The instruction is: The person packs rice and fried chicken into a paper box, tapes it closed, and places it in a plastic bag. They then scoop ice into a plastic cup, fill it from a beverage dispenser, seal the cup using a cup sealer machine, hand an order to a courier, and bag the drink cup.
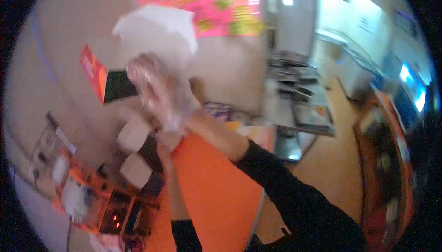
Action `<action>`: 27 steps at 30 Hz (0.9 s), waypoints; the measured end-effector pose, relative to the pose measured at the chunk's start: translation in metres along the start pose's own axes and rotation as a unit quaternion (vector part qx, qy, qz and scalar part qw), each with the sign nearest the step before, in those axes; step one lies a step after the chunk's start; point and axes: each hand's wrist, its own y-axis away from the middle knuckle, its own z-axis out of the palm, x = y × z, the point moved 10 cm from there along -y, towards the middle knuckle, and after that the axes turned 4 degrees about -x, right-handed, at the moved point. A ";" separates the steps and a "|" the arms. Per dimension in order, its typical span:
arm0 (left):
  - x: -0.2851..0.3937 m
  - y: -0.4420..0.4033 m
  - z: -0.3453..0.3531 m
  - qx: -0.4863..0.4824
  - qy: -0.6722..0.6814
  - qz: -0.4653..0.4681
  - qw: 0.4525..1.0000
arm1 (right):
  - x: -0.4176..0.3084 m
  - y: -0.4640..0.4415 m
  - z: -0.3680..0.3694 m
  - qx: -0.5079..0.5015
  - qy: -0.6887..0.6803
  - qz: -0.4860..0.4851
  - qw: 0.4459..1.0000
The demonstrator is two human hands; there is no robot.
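My right hand (154, 86), in a clear plastic glove, is raised in the middle left of the head view, blurred by motion. Directly above and behind it is a white sheet-like thing (159, 33); I cannot tell whether the fingers touch it. My left hand (165, 142) is lower, just below the gloved hand and over the far end of an orange counter (207, 183). Something pale and filmy lies at its fingers, too smeared to name. Two whitish squarish things (136, 171) are left of my left hand.
A pink sign (225, 8) with yellow and green patches hangs on the wall. A red and dark folder-like thing (110, 84) is at left. An orange-framed machine (115, 210) with red lights is at lower left. Metal trays (299, 95) stand at right, near a lit screen (414, 86).
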 end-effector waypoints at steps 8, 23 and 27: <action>0.110 0.354 0.343 -0.508 0.513 -0.234 0.651 | -0.157 0.286 -0.287 -0.305 0.291 0.069 0.904; 0.005 1.268 0.316 -0.834 -0.046 -0.511 0.203 | -0.807 0.396 -0.724 -0.116 0.591 0.619 0.504; -0.011 1.411 0.287 -0.836 -0.097 -0.519 0.146 | -1.030 0.395 -0.815 0.221 0.749 0.440 0.442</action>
